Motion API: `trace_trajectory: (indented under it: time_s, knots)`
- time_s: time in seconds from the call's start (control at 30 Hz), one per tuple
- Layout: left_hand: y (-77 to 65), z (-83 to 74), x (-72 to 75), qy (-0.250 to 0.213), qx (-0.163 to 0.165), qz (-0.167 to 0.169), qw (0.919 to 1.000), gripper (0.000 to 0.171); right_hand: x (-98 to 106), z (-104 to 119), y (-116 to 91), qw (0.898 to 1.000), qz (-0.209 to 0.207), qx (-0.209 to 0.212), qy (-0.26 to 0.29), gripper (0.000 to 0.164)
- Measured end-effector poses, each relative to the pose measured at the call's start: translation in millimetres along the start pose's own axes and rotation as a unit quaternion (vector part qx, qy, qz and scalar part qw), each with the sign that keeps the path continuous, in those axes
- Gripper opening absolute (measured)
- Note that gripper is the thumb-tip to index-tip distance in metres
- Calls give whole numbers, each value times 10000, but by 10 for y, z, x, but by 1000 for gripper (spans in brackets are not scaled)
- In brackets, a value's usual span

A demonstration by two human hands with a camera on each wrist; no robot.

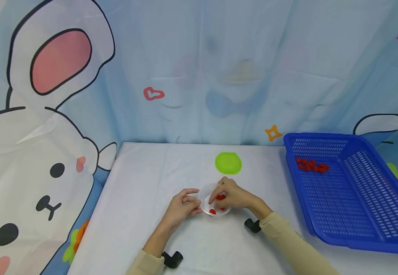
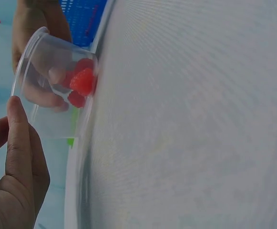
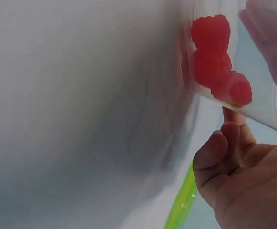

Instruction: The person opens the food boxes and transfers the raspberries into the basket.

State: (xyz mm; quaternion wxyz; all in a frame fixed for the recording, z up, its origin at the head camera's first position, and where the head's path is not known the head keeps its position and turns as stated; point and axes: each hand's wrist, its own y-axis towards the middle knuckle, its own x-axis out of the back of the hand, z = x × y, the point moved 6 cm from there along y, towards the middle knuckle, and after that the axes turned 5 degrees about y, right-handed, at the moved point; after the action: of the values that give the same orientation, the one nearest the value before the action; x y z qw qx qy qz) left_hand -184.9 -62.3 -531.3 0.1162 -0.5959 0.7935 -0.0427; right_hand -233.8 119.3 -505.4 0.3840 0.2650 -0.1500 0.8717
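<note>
A clear plastic cup (image 1: pixel 205 212) stands on the white table with several red raspberries (image 2: pixel 83 81) at its bottom. My left hand (image 1: pixel 181 208) steadies the cup from its left side, with fingertips at the rim in the left wrist view. My right hand (image 1: pixel 234 194) reaches over the rim from the right, and some of its fingers are inside the cup, near the raspberries. No raspberry shows clearly between those fingers. In the right wrist view its other fingers (image 3: pixel 212 152) are bent outside the cup wall. Just beyond the cup lies a lime green lid (image 1: pixel 228 163).
At the right stands a blue plastic basket (image 1: pixel 353 214), with more raspberries (image 1: pixel 312 166) gathered near its far left corner. A light blue printed curtain (image 1: pixel 192 114) hangs behind the table. Black wrist mounts (image 1: pixel 173 259) sit at both sleeves.
</note>
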Motion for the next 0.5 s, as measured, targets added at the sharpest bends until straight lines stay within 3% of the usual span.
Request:
trace_trajectory:
  time_s: [0.13,0.3,0.5]
  knots:
    - [-1,-3,-5,-13,-40,50,10000,42,-22,49,6,9970,-65,-53,-773,26]
    - [7,-7,-9,-12,-67,123,9999,43,-62,161,41,9843,232,33,-1748,27]
    - [14,-4,-5,-7,-71,164,9998,45,-93,230,77,9727,463,155,-2267,26]
